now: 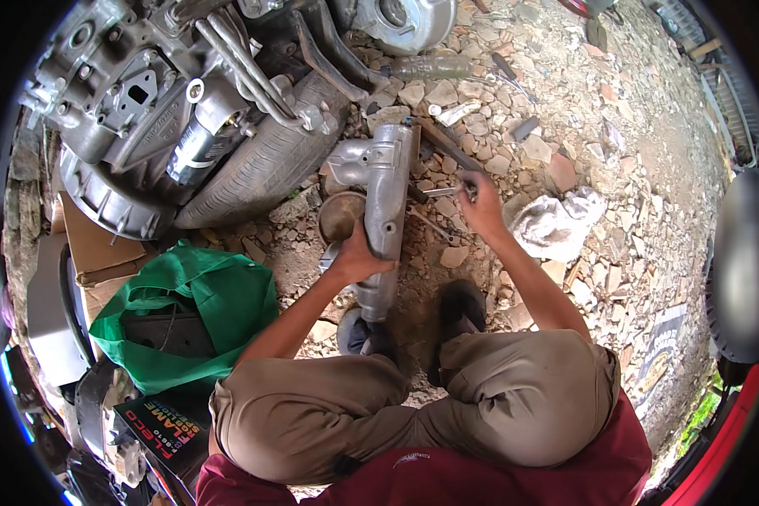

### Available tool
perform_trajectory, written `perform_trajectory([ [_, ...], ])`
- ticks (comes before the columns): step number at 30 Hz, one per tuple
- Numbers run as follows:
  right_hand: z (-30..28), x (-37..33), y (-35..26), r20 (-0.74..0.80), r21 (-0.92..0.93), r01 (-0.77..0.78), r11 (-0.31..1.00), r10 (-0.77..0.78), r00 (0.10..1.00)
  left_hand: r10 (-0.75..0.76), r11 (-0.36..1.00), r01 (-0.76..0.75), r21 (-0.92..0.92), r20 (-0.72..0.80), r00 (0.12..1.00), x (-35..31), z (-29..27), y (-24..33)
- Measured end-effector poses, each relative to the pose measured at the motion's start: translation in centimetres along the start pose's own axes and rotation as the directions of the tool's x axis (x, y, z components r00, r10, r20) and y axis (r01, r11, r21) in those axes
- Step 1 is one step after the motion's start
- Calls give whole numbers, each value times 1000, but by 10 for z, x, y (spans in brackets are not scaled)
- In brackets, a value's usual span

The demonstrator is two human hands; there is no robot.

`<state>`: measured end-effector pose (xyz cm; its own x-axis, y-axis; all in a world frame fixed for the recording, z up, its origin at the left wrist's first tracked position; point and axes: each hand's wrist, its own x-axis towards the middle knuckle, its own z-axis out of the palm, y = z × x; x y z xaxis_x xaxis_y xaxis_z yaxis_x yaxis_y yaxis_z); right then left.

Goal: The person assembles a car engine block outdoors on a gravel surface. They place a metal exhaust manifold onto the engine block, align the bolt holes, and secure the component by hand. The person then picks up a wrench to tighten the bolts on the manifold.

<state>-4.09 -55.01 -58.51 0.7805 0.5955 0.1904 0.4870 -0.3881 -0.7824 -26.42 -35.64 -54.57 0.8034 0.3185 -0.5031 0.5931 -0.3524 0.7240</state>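
Fingers [382,266] of left hand [358,258] clasp one grey casting [390,190], those of right hand [481,208] one slim tool [441,192].

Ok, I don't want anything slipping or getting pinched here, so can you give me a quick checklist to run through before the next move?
1. Left hand firmly on the grey metal casting: ok, it grips the lower half.
2. Right hand holding the metal tool: ok, just right of the casting.
3. Tool tip seated on something: cannot tell, too small to make out.
4. Left shoe clear of the casting: cannot tell, the lower end overlaps it in this view.
5. Ground nearby free of loose tools: not ok, a spanner lies right of the casting.
6. White cloth close by: ok, beside the right forearm.
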Motion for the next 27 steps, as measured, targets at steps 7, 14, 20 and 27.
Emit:
perform_trajectory([
  [7, 2, 36, 7, 10, -379, 12, 925, -9, 1000, 106, 830, -34, -557, 98, 990, -39, -45, -16],
  [14, 14, 35, 2, -16, -239, 30, 971, -35, 999, 10, 651, 84, -754, 119, 993, -55, -56, -38],
  [20, 38, 10, -74, 386, 195, -260, 946, 170, 907, 137, 175, 299, -938, 324, 936, -66, -71, -46],
  [27, 52, 7, -152, 645, 588, -636, 499, 186, 741, 18, 975, -7, -223, 46, 999, -71, -76, 10],
])
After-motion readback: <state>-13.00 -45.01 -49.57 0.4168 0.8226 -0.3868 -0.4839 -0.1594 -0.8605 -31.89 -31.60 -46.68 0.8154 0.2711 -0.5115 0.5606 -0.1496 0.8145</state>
